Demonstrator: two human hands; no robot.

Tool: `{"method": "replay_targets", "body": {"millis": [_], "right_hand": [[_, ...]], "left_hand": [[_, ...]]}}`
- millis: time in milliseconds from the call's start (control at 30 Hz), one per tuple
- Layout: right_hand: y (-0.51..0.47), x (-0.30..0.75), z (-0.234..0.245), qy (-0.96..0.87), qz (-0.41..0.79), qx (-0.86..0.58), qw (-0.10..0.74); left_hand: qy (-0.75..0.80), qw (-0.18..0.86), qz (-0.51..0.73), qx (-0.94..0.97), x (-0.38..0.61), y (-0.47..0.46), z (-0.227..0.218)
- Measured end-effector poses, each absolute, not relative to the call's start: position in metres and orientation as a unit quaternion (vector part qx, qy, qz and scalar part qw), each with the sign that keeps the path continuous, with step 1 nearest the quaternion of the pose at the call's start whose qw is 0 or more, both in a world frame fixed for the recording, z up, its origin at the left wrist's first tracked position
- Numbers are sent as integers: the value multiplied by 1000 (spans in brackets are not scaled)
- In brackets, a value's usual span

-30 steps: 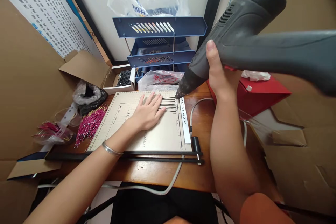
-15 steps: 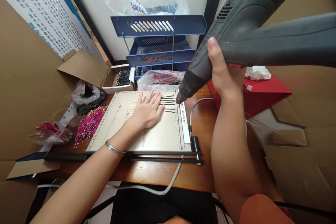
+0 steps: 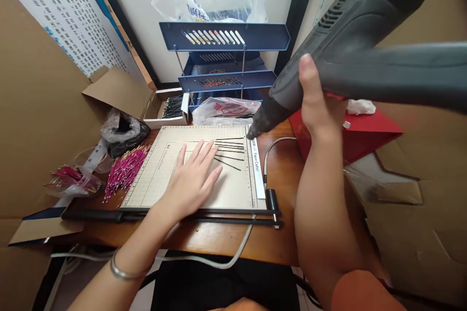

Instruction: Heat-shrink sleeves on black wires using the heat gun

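Here, left hand (image 3: 193, 180): open and flat on the paper cutter (image 3: 142, 189), fingers spread, nothing pinched; probably steadying the black strands.
Right hand (image 3: 321, 102): wrapped around one heat gun (image 3: 346, 43), thumb up, other fingers hidden; likely slanted so the nozzle (image 3: 257, 124) sits beside the strands' ends.
Black strands (image 3: 229, 146): about seven, on the cutter by the left fingertips, perhaps spread to keep them apart; whether fingers cover any, I cannot tell.
Pink sticks (image 3: 127, 170): two bunches, uncountable, one loose beside the cutter.
Blue trays (image 3: 226, 36): three tiers.
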State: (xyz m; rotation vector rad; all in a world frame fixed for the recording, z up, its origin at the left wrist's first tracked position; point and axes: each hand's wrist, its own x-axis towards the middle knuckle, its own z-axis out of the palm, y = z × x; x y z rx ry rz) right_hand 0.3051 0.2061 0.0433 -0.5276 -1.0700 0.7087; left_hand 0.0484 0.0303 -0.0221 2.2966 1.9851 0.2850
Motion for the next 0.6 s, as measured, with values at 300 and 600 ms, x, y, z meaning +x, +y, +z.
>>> {"method": "replay_targets", "body": {"millis": [300,600], "right_hand": [[153,272,58,-404,294,-287,817],[80,222,93,-74,680,-162,711]], "left_hand": [[541,308,377,686,104,-27,-23],[392,502,435,636,181,55,-3]]}}
